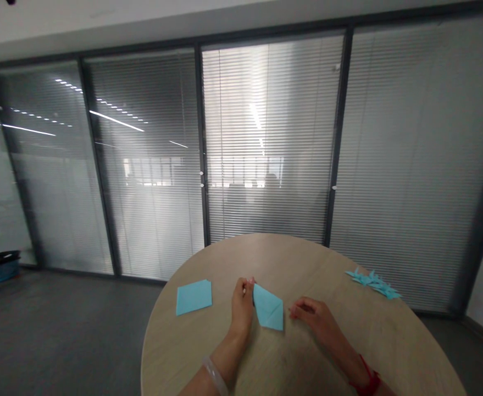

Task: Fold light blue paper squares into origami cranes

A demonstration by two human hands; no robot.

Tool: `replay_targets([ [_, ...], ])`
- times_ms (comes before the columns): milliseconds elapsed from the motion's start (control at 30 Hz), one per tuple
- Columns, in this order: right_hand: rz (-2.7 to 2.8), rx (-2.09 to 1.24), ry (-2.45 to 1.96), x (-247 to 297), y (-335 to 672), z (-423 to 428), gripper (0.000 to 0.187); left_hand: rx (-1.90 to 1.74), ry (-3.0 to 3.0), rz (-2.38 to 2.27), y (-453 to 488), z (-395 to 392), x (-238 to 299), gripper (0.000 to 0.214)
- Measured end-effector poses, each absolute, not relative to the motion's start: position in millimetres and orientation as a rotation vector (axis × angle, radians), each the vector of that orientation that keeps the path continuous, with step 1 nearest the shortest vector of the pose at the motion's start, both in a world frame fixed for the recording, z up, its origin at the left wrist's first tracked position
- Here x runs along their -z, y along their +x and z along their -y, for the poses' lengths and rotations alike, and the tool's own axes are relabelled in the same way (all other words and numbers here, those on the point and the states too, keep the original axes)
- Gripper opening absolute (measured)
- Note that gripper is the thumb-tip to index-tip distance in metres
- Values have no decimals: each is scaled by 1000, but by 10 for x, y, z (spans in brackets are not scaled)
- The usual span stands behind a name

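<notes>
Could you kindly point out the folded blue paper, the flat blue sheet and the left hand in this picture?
folded blue paper (268, 308): head view, on its centre crease
flat blue sheet (194, 297): head view, on its middle
left hand (241, 308): head view, on the back of the hand

A folded sheet of pale blue origami paper (268, 307), kite-shaped with a visible crease, lies flat mid-surface (290, 258), its narrow upper corner just beside the left hand (242, 308)
</notes>
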State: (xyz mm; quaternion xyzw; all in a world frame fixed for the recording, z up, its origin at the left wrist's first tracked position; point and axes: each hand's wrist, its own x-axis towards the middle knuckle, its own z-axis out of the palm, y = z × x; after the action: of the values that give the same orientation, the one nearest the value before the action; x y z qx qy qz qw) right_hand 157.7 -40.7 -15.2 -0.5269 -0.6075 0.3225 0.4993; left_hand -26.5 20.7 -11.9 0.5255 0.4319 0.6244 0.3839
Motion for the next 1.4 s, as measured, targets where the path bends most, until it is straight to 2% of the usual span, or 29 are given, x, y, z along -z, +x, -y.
replay_targets([
  [167, 1485, -782, -1241, 134, 1558, 421, 33, -1532, 1392, -1067, -217, -145, 81, 49],
  [400, 1376, -778, -1225, 168, 1616, 372, 29, -1406, 1451, -1019, -173, -127, 85, 50],
  [667, 1442, -852, -1159, 213, 1576, 353, 36, -1249, 1532, -937, -109, -89, 103, 45],
  [933, 1580, -883, -1206, 213, 1551, 378, 35, -1141, 1533, -925, -75, -68, 110, 42],
  [1167, 1591, -879, -1174, 220, 1538, 383, 32, -1142, 1626, -915, -22, -28, 134, 31],
  [1400, 1580, -740, -1324, 198, 1528, 413, 28, -1113, 1580, -918, 13, 20, 114, 32],
])
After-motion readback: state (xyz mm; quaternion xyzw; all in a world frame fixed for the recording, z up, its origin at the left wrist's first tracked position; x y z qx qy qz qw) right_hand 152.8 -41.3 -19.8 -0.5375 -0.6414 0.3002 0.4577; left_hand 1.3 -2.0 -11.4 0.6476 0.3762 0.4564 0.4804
